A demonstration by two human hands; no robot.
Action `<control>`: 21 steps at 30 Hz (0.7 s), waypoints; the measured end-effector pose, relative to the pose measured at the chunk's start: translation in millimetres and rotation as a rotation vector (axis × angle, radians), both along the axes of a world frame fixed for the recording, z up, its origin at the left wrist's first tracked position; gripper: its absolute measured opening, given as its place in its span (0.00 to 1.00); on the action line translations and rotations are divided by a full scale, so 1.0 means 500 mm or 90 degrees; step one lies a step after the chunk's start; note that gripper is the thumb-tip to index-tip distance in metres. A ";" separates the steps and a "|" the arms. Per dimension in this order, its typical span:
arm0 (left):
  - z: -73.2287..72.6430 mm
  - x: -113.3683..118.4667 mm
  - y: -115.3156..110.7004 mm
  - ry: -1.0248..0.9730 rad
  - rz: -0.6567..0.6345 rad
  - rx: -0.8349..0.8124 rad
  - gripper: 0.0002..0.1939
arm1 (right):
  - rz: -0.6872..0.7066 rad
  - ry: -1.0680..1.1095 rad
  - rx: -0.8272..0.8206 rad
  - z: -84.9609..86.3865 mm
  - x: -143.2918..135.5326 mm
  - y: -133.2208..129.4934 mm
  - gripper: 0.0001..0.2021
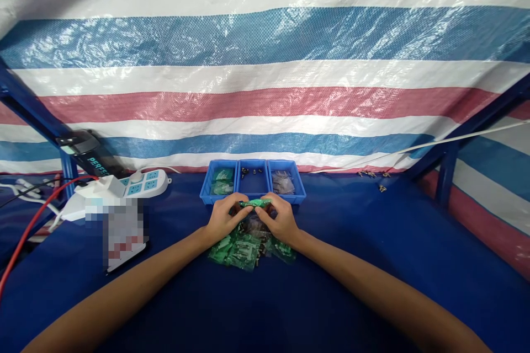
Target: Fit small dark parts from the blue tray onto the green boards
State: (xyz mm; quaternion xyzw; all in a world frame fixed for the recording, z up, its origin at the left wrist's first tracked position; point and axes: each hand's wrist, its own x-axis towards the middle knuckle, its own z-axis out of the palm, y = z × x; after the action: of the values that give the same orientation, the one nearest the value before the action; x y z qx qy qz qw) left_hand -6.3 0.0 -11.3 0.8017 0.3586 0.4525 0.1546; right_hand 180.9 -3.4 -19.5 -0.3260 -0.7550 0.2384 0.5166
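Note:
Between my two hands a small green plastic bag (257, 203) is stretched sideways, pinched at both ends. My left hand (227, 216) grips its left end with thumb and fingers. On the other end, my right hand (282, 218) does the same. Below the hands lies a pile of green plastic bags (242, 251) with small pale parts inside, and some dark metal pieces among them. Just behind the hands stand three joined blue bins: the left bin (202, 196) holds green bags, the middle bin (253, 185) a few small metal pieces, the right bin (303, 195) clear bags.
To the left are a white power strip (153, 183) with a plugged-in adapter, a red cable (31, 223), a dark bottle (93, 157) and a blurred-out phone-like device (125, 237). Small metal pieces (381, 188) lie at the back right. A striped sheet (265, 38) hangs behind the blue table.

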 end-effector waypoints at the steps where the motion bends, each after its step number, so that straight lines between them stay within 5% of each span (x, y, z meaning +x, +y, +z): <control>1: 0.001 0.000 0.000 0.000 -0.005 -0.008 0.09 | 0.002 0.001 -0.002 0.000 0.000 0.000 0.08; 21: 0.006 0.003 0.004 0.001 -0.068 0.063 0.18 | 0.015 0.024 -0.021 0.001 0.000 0.000 0.08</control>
State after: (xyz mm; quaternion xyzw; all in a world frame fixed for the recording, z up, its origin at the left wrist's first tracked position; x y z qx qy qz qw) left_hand -4.7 2.2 -8.3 0.8265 0.2927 0.4604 0.1387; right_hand 180.8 -3.5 -18.9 -0.3209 -0.7450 0.2632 0.5222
